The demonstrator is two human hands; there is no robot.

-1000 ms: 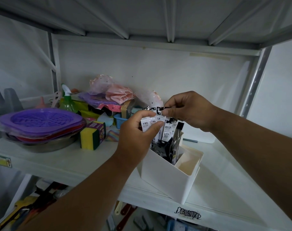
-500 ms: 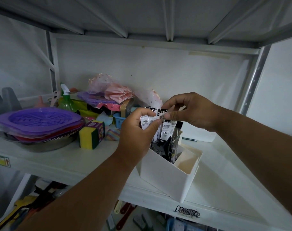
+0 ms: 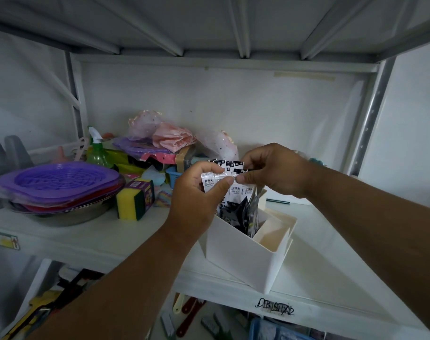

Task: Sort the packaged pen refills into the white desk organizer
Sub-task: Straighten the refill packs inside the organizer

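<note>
A white desk organizer [image 3: 236, 256] stands on the white shelf near its front edge. Several packaged pen refills [image 3: 236, 192], black-and-white sleeves with printed labels, stand upright in its back compartment. My left hand [image 3: 196, 200] grips the leftmost packs, thumb across their fronts. My right hand [image 3: 272, 170] pinches the top edges of the packs to the right of it. The organizer's front right compartment [image 3: 270, 234] shows nothing inside. The packs' lower ends are hidden by the organizer wall.
Left on the shelf [image 3: 91, 236] are a steel bowl with purple strainers [image 3: 59, 182], a yellow-green sponge [image 3: 130, 201], a green spray bottle [image 3: 97, 153] and a heap of pink and purple packages [image 3: 160, 143]. A white box [image 3: 292, 198] sits behind the organizer. Tools lie on the lower shelf.
Both hands stay on the packs' tops with small shifts of the fingers. The organizer has not moved.
</note>
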